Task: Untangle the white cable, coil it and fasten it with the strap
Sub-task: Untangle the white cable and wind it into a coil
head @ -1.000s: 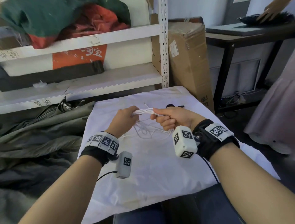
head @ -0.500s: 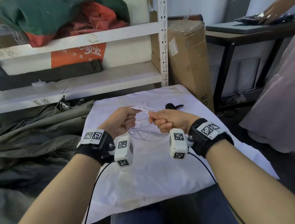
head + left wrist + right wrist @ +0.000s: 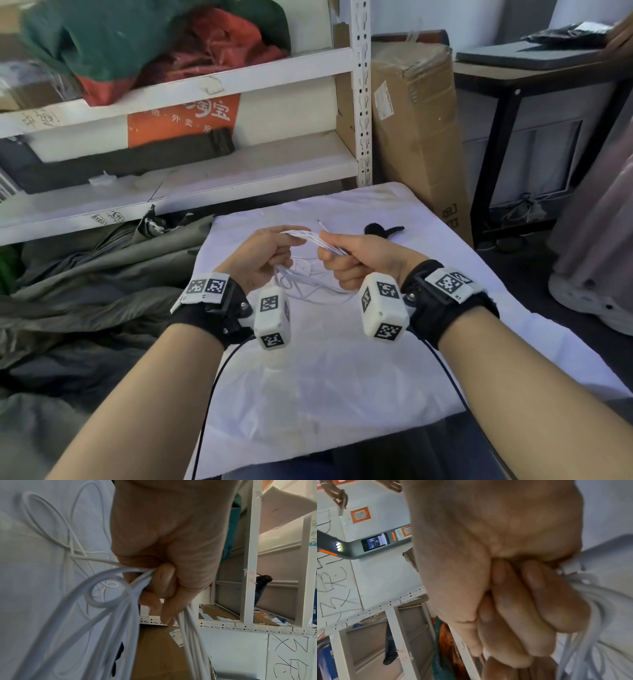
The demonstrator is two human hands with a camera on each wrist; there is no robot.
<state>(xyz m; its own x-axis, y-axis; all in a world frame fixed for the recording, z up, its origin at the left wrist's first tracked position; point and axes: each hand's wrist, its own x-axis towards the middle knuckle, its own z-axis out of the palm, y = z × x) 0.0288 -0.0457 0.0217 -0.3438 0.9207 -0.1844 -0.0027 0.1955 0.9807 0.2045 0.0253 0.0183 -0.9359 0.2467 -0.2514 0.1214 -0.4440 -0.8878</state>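
Both hands, left hand [image 3: 260,255] and right hand [image 3: 359,257], grip the bundled white cable [image 3: 310,236] with curled fingers above the desk [image 3: 342,394]; the black strap [image 3: 382,229] lies near its far edge.

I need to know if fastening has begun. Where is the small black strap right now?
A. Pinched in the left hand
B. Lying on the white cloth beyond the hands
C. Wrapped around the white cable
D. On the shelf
B: the small black strap lies alone on the white cloth, beyond both hands and apart from the thin white cable.

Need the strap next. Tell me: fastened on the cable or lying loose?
Loose: the black strap lies on the white cloth, beyond both hands, apart from the cable.
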